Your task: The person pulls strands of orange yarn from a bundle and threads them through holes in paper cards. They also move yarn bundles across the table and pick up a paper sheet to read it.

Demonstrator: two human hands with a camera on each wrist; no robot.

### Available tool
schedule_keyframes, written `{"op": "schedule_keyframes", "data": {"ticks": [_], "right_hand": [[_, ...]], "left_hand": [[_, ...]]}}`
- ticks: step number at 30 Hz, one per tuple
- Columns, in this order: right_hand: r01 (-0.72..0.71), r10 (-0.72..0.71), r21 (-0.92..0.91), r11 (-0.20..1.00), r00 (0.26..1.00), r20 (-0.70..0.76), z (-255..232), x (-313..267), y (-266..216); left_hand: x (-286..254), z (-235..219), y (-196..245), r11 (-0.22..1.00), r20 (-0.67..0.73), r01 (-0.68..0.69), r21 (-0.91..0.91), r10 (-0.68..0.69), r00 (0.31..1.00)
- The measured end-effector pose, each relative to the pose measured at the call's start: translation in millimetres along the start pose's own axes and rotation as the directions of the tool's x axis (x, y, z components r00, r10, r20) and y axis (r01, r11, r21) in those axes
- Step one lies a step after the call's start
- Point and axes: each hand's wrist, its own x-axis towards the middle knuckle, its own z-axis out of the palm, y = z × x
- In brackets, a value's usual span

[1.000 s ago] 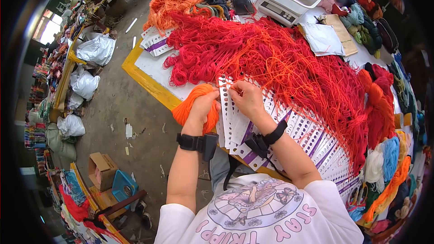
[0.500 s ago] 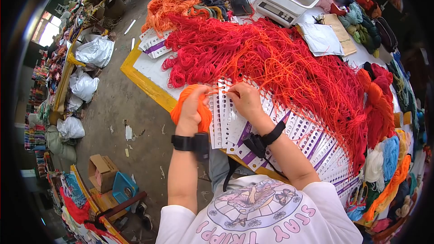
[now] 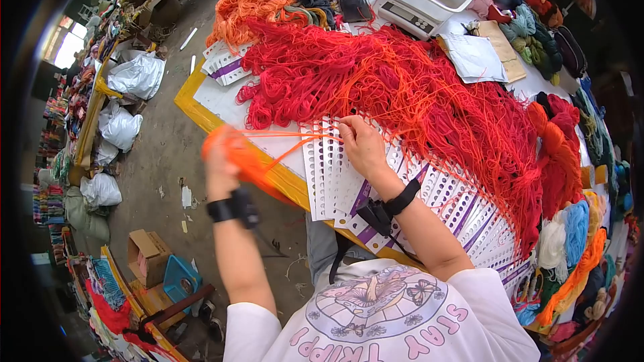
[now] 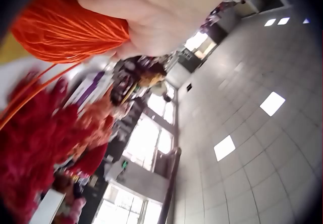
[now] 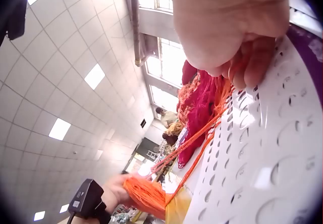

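My left hand (image 3: 221,164), blurred in the head view, grips a bright orange skein of yarn (image 3: 249,161) out past the table's yellow edge. In the left wrist view the skein (image 4: 65,25) bulges beside the palm. Orange strands (image 3: 288,135) run from it across to my right hand (image 3: 365,147), whose fingertips pinch them over the white punched cards (image 3: 327,177). The right wrist view has the curled fingers of the right hand (image 5: 227,32) close over the rows of holes, with the strands (image 5: 194,142) stretching toward the skein.
A large heap of red and orange thread (image 3: 402,87) covers the table behind the cards. Farther back stand a scale with a metal tray (image 3: 416,0) and papers (image 3: 473,57). Coloured hanks (image 3: 578,234) hang at the right. A yellow border (image 3: 221,121) edges the table.
My left hand has swung left with the orange skein, away from the cards, and the strands between the hands have lengthened. The right hand has stayed nearly in place over the cards.
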Motion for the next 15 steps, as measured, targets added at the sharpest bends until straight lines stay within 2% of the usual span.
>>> {"op": "schedule_keyframes", "data": {"ticks": [2,3,6,8,9,10,11,13,15], "right_hand": [[-0.003,0.003,0.000,1.000,1.000,-0.006,-1,0,0],[-0.004,0.004,0.002,1.000,1.000,-0.008,-1,-1,-1],[-0.111,0.105,0.051,0.993,0.989,0.100,-7,0,-6],[-0.048,0.037,0.081,0.996,0.990,0.134,-9,-2,-7],[-0.010,-0.005,0.098,0.995,0.988,0.153,-8,-2,-10],[0.023,-0.063,0.239,0.971,0.985,0.160,-3,-5,-11],[-0.083,-0.018,0.378,0.922,0.966,0.257,-5,-10,-22],[-0.320,0.032,0.584,0.746,0.893,0.449,-23,-17,-56],[-0.350,0.038,0.629,0.694,0.890,0.453,-34,-20,-68]], "left_hand": [[-5,-64,45,0.977,-0.247,-0.212,0.026,0.212,0.945],[-6,-92,53,0.955,-0.342,-0.289,0.069,0.295,0.892],[-38,-53,53,0.886,-0.524,-0.335,0.321,0.461,0.716],[-55,-8,35,0.904,-0.253,-0.253,0.345,0.349,0.902],[-59,12,23,0.901,-0.049,-0.207,0.381,0.243,0.969],[-71,46,10,0.906,0.078,-0.178,0.383,0.161,0.984],[-78,74,-1,0.919,0.278,-0.154,0.364,0.050,0.959],[-87,110,-27,0.940,0.308,-0.058,0.336,-0.051,0.950],[-86,126,-44,0.964,0.443,-0.008,0.267,-0.115,0.889]]}}
